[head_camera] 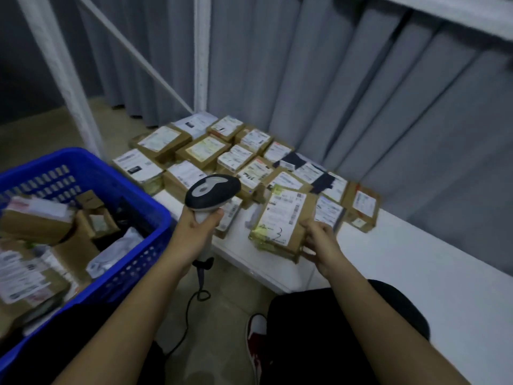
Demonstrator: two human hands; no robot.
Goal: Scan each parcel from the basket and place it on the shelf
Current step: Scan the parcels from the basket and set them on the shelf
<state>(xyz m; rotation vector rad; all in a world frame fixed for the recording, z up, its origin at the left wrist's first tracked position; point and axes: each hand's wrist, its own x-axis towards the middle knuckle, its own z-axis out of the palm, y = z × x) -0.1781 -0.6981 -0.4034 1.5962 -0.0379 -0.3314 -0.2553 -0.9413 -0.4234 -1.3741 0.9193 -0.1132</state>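
Parcel (281,220), cardboard with its label up, sits tilted at the shelf's (402,262) front edge, pinched by your right hand (319,243). Your left hand (198,222) grips the scanner (212,191). Released here, it may tip off.

One blue basket (91,173) holding at least five parcels, one handheld scanner (212,190), roughly twenty labelled parcels on the white shelf (416,254), one more parcel (283,220) in hand, and two hands show.
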